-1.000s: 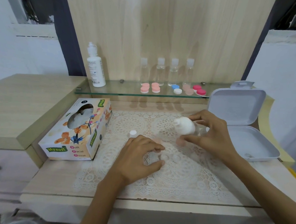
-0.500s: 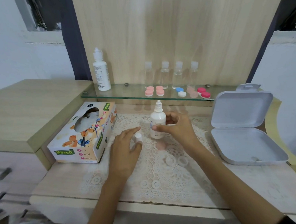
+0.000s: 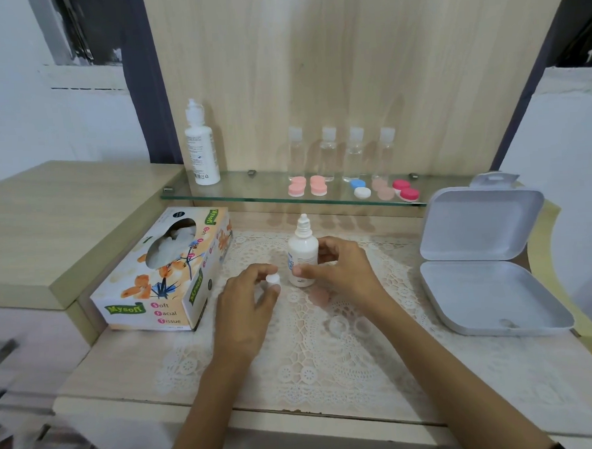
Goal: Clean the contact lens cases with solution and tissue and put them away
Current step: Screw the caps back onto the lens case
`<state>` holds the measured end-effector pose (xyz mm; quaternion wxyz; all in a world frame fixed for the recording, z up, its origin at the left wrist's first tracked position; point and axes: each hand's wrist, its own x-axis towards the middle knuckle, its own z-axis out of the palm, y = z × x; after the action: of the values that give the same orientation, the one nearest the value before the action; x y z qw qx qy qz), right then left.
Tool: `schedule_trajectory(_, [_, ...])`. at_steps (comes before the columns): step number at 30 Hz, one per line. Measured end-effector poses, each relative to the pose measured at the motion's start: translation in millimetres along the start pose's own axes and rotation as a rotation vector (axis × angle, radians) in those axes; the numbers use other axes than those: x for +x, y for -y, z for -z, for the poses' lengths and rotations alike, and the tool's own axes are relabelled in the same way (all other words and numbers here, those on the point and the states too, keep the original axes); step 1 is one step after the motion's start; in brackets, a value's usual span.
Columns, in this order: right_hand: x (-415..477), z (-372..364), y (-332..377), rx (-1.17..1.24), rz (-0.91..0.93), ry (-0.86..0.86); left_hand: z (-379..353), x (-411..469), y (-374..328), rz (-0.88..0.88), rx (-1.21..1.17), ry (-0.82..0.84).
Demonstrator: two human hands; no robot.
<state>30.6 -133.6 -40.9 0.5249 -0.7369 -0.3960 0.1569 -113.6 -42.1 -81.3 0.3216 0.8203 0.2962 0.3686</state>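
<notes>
A small white solution bottle (image 3: 302, 255) stands upright and uncapped on the lace mat (image 3: 328, 353). My right hand (image 3: 338, 270) grips its body from the right. My left hand (image 3: 249, 302) pinches the small white cap (image 3: 273, 279) just left of the bottle. A clear lens case (image 3: 348, 326) lies open on the mat in front of the bottle, and a pale pink cap (image 3: 320, 295) lies by it. Several coloured lens cases (image 3: 351, 188) sit on the glass shelf (image 3: 217, 194).
A tissue box (image 3: 166, 272) lies at the left of the mat. An open white storage box (image 3: 485, 266) sits at the right. On the shelf stand a tall white bottle (image 3: 199, 147) and several small clear bottles (image 3: 342, 153).
My right hand has turned the bottle from tilted over the case to upright and set it on the mat. My left hand left the lens case and took up the small white cap.
</notes>
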Motion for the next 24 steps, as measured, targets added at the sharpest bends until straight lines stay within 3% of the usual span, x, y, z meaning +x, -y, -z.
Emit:
schedule_trajectory(3, [-8,7,-1,-0.066,0.015,0.007,3,1,-2,0.078,-0.123,-0.023])
schedule_trajectory(9, [-52,37,-9,-0.045,0.120,-0.207,19,19,-23,0.258,-0.429,-0.053])
schedule_trajectory(14, [-78,45,-20,-0.048,0.166,-0.315,26,50,-62,0.061,-0.502,-0.138])
schedule_trajectory(18, [-79,43,-26,-0.102,0.212,-0.346,23,67,-82,-0.123,-0.391,-0.041])
schedule_trajectory(24, [-77,46,-31,-0.122,0.214,-0.387,13,69,-76,-0.190,-0.227,-0.001])
